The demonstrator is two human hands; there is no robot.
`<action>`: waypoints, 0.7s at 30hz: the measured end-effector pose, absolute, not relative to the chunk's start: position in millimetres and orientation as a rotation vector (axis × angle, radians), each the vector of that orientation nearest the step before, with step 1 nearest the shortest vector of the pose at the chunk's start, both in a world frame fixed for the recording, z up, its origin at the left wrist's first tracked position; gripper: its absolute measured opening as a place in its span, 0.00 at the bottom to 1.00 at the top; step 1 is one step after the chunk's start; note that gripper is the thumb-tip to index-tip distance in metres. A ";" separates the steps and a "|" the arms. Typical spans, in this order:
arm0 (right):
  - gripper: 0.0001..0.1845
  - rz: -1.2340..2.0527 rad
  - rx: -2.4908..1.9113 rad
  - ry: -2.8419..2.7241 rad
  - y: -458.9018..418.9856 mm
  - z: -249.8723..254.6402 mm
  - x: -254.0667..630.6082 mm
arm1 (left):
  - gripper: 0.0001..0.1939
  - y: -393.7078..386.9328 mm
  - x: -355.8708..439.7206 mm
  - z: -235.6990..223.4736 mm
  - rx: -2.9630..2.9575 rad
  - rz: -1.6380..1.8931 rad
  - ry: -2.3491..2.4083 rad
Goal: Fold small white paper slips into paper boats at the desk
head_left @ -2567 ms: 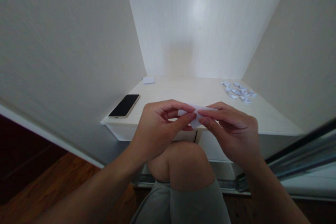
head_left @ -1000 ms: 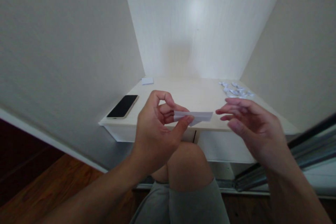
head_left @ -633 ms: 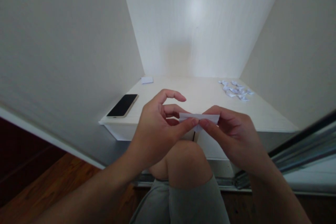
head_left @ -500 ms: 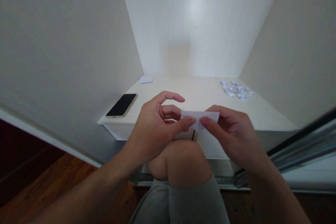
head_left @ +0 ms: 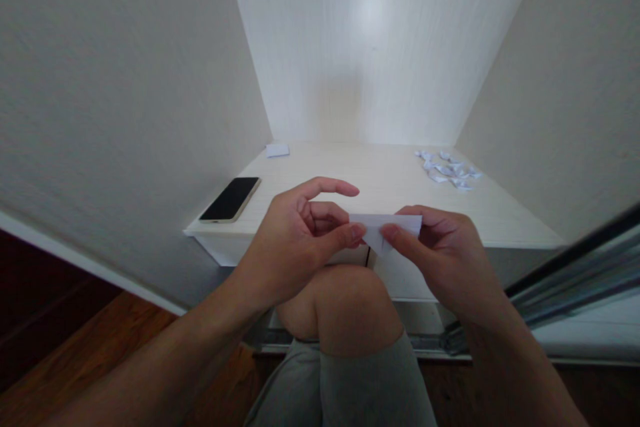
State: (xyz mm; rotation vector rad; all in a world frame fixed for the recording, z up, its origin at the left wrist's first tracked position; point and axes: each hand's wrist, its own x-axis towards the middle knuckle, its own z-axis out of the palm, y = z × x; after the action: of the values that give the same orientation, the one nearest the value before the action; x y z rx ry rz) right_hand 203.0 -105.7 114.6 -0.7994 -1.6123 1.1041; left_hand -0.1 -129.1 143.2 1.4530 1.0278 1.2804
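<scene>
A small folded piece of white paper (head_left: 374,229) is held above the front edge of the desk, with a straight top edge and a pointed flap hanging below. My left hand (head_left: 310,230) pinches its left end between the thumb and the fingers behind; the index finger is raised off it. At the right end, my right hand (head_left: 437,243) grips the paper with the thumb in front and the fingers behind. Both thumbs press on the paper's face, a short gap apart. The fingertips behind it are mostly hidden.
On the white desk (head_left: 345,170), a phone (head_left: 231,199) lies at the left edge. A small stack of white paper (head_left: 277,150) sits at the back left. Several small folded paper pieces (head_left: 447,168) are heaped at the back right. Panels enclose the left, back and right.
My right hand let go of the paper, moved off to the right, then came back and took hold again. Since then the thumbs have slid apart, baring more of the paper's face.
</scene>
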 end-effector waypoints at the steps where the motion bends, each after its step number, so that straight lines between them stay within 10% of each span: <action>1: 0.11 1.096 -0.803 -1.612 -105.5 114.3 203.5 | 0.22 -129.0 -0.9 142.9 1.459 1.271 1.019; 21: 0.18 0.936 -0.574 -1.460 -114.3 100.5 192.9 | 0.06 -141.6 4.7 148.1 1.967 1.357 1.168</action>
State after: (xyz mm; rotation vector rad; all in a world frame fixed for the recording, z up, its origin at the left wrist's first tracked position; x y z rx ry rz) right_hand 192.9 -114.3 100.5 -0.5740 -1.4597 0.9357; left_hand 4.7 -141.6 148.1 1.9669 1.1675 1.3571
